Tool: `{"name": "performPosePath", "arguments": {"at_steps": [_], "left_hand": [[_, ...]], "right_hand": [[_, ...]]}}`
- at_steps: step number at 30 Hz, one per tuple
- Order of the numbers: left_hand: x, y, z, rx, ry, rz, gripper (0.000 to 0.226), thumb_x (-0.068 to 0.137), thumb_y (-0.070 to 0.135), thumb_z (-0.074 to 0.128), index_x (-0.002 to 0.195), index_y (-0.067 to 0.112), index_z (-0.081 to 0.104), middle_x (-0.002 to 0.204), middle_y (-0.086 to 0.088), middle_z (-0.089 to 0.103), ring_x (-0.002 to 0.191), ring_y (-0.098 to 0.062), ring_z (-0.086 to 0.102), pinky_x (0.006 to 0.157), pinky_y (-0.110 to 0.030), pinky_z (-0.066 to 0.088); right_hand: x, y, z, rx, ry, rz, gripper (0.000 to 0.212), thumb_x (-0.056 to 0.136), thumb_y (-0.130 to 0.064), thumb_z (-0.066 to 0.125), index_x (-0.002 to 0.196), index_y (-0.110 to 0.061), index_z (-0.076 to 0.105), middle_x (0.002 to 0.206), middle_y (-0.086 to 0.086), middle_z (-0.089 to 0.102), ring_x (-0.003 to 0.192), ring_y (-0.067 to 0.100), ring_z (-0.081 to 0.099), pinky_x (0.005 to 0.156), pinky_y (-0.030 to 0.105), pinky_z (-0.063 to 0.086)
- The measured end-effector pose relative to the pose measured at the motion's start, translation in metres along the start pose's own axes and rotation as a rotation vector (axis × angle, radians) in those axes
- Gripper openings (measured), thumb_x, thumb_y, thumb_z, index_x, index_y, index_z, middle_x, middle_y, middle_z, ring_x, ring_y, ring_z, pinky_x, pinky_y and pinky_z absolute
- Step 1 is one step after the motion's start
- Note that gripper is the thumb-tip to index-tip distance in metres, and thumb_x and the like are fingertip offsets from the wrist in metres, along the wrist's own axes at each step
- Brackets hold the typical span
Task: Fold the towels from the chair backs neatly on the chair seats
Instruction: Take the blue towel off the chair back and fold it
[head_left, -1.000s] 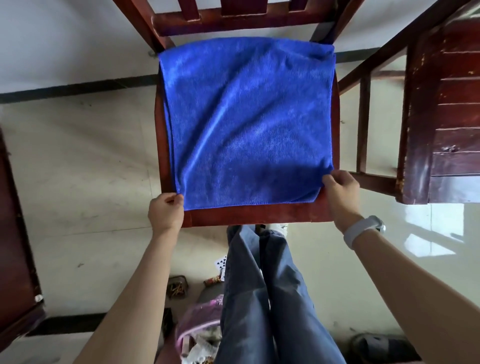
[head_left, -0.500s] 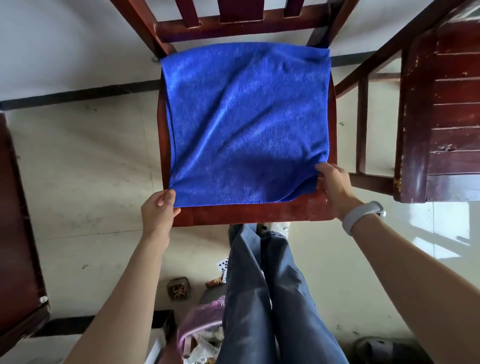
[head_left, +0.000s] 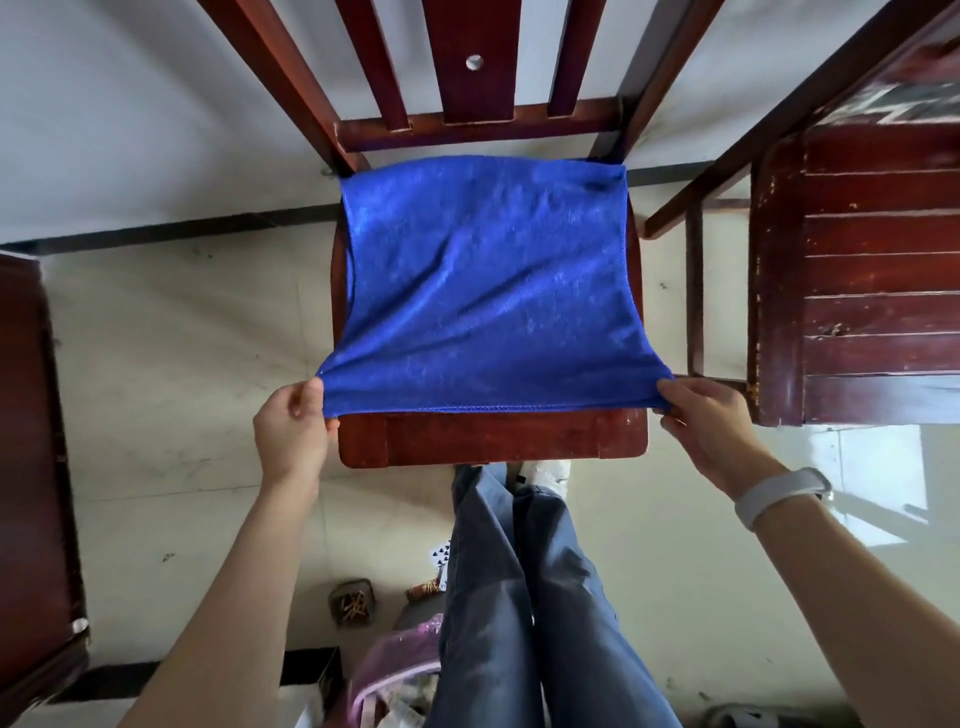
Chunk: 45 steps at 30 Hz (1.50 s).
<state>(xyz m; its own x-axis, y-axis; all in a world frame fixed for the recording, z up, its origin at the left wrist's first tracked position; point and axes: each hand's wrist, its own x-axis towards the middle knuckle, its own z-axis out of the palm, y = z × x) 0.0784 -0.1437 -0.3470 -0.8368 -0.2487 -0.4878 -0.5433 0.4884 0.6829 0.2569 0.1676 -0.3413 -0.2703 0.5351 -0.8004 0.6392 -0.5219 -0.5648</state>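
A blue towel lies spread over the seat of a dark red wooden chair, its far edge at the foot of the slatted chair back. My left hand pinches the towel's near left corner. My right hand pinches the near right corner. Both near corners are pulled outward and lifted a little, so the near edge is stretched wider than the seat. The seat's front strip shows bare below the towel.
A second dark red chair stands close on the right. Dark wooden furniture lines the left edge. My legs in blue trousers stand in front of the seat. A pink bag and small litter lie on the pale tiled floor.
Both hands have closed on the towel's near corners and pulled them apart and up, stretching the near edge. The view has tilted up, showing more of the chair back.
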Motion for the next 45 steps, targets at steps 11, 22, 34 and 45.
{"name": "performPosePath", "arguments": {"at_steps": [11,22,34,45], "left_hand": [[-0.043,0.103,-0.043,-0.410,-0.141,-0.037,0.014,0.092,0.009,0.051,0.082,0.018,0.055,0.073,-0.001,0.054,0.052,-0.008,0.050,0.050,-0.012,0.047],[-0.080,0.181,-0.088,-0.126,-0.353,0.282,0.035,0.081,-0.008,0.059,0.107,0.015,0.062,0.087,-0.003,0.065,0.069,-0.011,0.061,0.066,-0.006,0.049],[-0.088,0.176,-0.102,0.445,-0.230,0.663,0.019,0.092,0.007,0.048,0.102,0.000,0.063,0.075,-0.013,0.064,0.073,-0.031,0.062,0.074,-0.037,0.045],[-0.112,0.168,-0.115,0.626,-0.078,0.838,0.012,0.088,0.005,0.055,0.095,0.005,0.065,0.087,-0.013,0.069,0.073,-0.036,0.063,0.064,-0.039,0.046]], "right_hand": [[-0.066,-0.092,-0.015,0.262,-0.025,-0.088,0.026,0.086,0.007,0.045,0.077,-0.017,0.051,0.064,0.008,0.042,0.053,0.019,0.038,0.096,0.075,0.023],[-0.129,-0.153,-0.039,-0.633,0.087,-0.787,0.034,0.083,0.008,0.054,0.115,-0.004,0.054,0.108,0.009,0.045,0.093,0.018,0.047,0.087,0.026,0.039],[-0.141,-0.165,-0.076,-0.821,0.033,-1.074,0.018,0.088,0.004,0.051,0.101,0.006,0.064,0.093,0.019,0.060,0.080,0.026,0.056,0.075,0.031,0.043],[-0.153,-0.154,-0.087,-1.060,0.090,-1.056,0.013,0.089,-0.011,0.055,0.098,-0.007,0.064,0.091,0.004,0.064,0.081,0.022,0.059,0.059,0.035,0.049]]}}
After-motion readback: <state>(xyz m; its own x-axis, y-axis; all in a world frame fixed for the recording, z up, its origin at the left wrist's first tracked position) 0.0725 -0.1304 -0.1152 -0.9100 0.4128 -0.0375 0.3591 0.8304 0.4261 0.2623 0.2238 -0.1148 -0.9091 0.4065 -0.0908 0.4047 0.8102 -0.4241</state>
